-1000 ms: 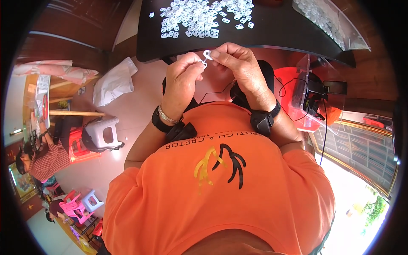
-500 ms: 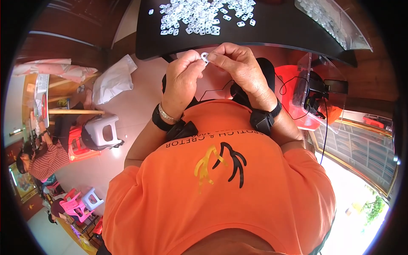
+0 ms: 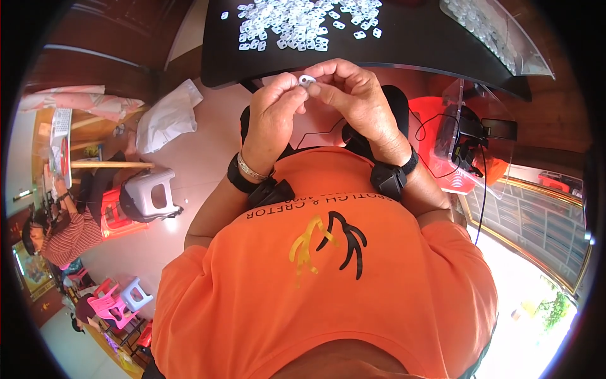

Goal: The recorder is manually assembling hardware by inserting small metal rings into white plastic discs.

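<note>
Between my two hands is a small white piece with rounded holes (image 3: 307, 80), just off the table's near edge. My left hand (image 3: 271, 120) pinches its left side between thumb and forefinger. From the other side, the thumb and fingertips of my right hand (image 3: 358, 104) close on the same piece. My fingertips cover its lower part. A loose pile of similar white two-holed pieces (image 3: 287, 24) lies on the black table (image 3: 410, 45) beyond my hands.
A clear bin (image 3: 535, 60) holding more white pieces stands at the table's right end. Right of me, a red stool (image 3: 424, 117) stands beside a clear box with black devices and cables (image 3: 466, 136). A white bag (image 3: 169, 120) lies on the floor leftward. Another person (image 3: 82, 234) sits far left.
The white piece has tilted and moved slightly between my fingers. My right hand's fingers have shifted up a little, with its thumb lower on the piece. Both hands keep their grip.
</note>
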Demonstrator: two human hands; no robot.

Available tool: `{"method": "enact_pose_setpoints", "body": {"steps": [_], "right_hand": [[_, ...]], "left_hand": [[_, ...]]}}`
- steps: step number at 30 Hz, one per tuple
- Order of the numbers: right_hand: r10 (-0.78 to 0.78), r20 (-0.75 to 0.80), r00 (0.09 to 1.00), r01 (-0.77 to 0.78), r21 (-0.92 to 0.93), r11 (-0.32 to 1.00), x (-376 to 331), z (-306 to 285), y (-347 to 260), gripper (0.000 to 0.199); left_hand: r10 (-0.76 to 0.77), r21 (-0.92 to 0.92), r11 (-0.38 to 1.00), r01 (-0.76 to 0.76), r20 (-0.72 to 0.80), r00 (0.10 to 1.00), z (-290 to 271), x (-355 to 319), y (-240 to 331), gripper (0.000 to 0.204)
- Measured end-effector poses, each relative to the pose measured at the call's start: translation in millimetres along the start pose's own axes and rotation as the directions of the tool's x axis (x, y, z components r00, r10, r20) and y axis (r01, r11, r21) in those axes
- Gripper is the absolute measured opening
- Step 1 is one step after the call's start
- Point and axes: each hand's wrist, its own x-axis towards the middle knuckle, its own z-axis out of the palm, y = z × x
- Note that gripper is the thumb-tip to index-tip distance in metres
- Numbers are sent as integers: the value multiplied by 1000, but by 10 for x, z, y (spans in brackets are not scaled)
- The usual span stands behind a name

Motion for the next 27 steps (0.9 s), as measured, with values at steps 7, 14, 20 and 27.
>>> {"method": "enact_pose_setpoints", "body": {"steps": [7,14,20,27], "right_hand": [[-21,19,1000,23,-91,996,-81,95,-176,21],[-110,86,990,122,-150,981,-77,51,-139,23],[-40,40,998,49,-277,960,-99,63,-216,26],[-305,42,952,278,-537,797,-94,143,-117,31]], "left_hand": [[-69,-69,995,68,-10,998,20,-32,64,22],[-114,-132,985,110,-23,993,17,-37,80,26],[-90,-110,990,88,-12,996,35,-31,57,24],[-30,-103,994,23,-72,997,106,-59,102,25]]}}
